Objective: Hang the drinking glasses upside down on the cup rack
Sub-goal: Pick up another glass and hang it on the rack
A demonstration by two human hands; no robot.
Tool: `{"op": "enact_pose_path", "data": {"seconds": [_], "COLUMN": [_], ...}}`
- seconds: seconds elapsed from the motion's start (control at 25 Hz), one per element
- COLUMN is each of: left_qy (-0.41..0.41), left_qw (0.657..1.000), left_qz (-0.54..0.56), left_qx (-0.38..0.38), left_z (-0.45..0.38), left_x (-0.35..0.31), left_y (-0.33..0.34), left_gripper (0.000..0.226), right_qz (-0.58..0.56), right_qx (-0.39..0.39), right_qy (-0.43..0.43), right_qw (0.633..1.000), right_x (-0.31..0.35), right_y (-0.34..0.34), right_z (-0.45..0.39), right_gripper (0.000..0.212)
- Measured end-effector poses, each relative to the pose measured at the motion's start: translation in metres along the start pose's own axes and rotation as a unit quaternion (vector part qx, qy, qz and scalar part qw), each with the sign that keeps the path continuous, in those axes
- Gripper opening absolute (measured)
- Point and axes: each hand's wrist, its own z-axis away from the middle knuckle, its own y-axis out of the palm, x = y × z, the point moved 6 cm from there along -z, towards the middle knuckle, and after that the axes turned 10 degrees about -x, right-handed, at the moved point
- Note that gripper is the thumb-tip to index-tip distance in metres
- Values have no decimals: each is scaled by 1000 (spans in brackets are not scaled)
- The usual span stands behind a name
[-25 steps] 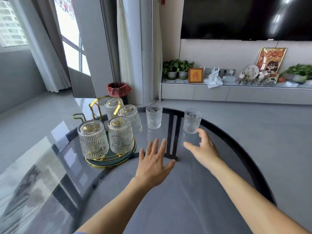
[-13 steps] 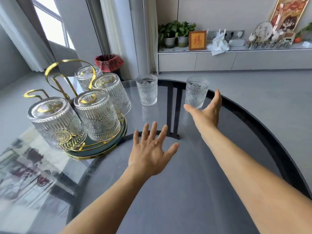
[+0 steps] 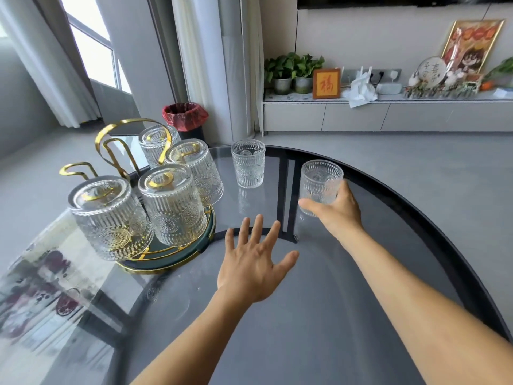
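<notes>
Glass (image 3: 321, 179) upright, mouth up, gripped by right hand (image 3: 337, 211); left hand (image 3: 249, 266) spread.

Rearmost hung glass (image 3: 155, 143), perhaps on its peg, half hidden.

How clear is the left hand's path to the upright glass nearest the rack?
Probably clear: the left hand hovers open over bare table, and the upright glass stands free beyond it, just right of the rack, nothing between.
</notes>
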Motion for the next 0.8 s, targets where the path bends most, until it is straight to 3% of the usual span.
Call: {"op": "enact_pose_path", "data": {"seconds": [0.12, 0.2, 0.32, 0.4, 0.52, 0.6, 0.72, 0.8], "left_qy": [-17, -66, -155, -130, -20, 24, 71, 84], "left_qw": [997, 980, 905, 875, 865, 867, 907, 912], "left_qz": [67, 179, 391, 438, 361, 241, 4, -69], "left_qx": [-16, -49, -64, -160, -348, -435, -415, -395], "left_z": [6, 18, 59, 94, 133, 147, 148, 147], "left_x": [-2, 3, 9, 7, 9, 25, 44, 61], "left_y": [-11, -29, -52, -83, -152, -202, -257, -276], "left_gripper": [77, 65, 51, 48, 58, 75, 96, 96], "right_qz": [-22, -38, -38, -17, -10, 24, 62, 38], "right_qx": [41, 70, 114, 109, 103, 114, 140, 169], "right_qy": [20, 40, 27, -28, -124, -198, -277, -284], "right_qw": [999, 996, 992, 993, 987, 973, 949, 943], "right_x": [-5, 1, 31, 64, 133, 183, 240, 266], "right_y": [-16, -27, -39, -42, -40, -36, -27, -19], "right_z": [48, 83, 125, 147, 175, 193, 217, 230], "right_gripper": [77, 79, 71, 69, 69, 78, 88, 90]}}
